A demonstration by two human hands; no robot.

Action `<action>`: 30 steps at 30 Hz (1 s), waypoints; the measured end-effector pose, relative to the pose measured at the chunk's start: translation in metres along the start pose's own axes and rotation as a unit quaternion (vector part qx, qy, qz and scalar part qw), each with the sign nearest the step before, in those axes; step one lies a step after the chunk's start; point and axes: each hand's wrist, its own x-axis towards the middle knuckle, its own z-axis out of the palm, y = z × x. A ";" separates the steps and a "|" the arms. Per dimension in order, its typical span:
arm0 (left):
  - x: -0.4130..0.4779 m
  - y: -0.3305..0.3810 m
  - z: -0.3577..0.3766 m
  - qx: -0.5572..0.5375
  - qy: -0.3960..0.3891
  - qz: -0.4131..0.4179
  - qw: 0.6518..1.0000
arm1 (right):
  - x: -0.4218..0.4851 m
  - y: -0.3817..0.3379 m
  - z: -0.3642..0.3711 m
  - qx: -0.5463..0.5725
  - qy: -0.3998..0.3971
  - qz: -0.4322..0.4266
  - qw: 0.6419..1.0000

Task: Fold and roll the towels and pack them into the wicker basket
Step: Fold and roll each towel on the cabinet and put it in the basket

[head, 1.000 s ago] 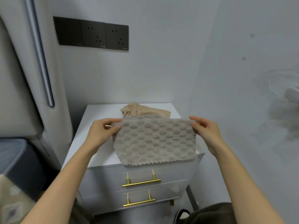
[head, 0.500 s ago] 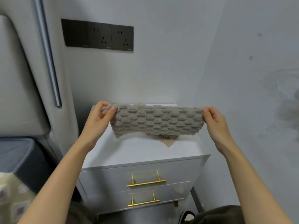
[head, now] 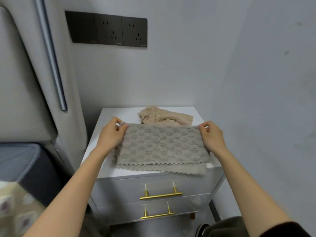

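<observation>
A grey bumpy towel (head: 162,147) lies folded in two on top of the white nightstand (head: 119,173), its scalloped edges toward me, the lower layer sticking out a little. My left hand (head: 112,134) pinches its far left corner and my right hand (head: 212,135) pinches its far right corner. Behind it, a beige towel (head: 164,116) sits crumpled at the back of the nightstand top. No wicker basket is in view.
The nightstand has two drawers with gold bar handles (head: 160,195). A padded grey headboard (head: 20,93) and a bed corner (head: 18,168) are at the left. Black wall sockets (head: 109,29) hang above. A wall closes the right side.
The grey towel was held up hanging in the air, then lifted over the nightstand; now it lies folded in half on the top, both hands still at its far corners.
</observation>
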 end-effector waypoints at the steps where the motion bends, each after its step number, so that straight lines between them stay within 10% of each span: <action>1: 0.004 -0.004 0.002 -0.014 -0.002 -0.004 1.000 | 0.002 0.002 0.003 0.004 0.008 0.005 1.000; 9: -0.001 -0.002 -0.004 0.134 0.009 0.017 0.991 | 0.007 0.003 -0.003 -0.021 -0.049 0.045 0.998; 15: -0.029 0.005 -0.005 0.305 -0.140 -0.045 0.941 | -0.007 0.005 -0.020 -0.111 -0.128 0.130 0.977; 30: -0.039 0.013 -0.021 0.048 -0.085 -0.044 0.994 | -0.045 -0.005 -0.051 0.016 -0.117 0.096 0.988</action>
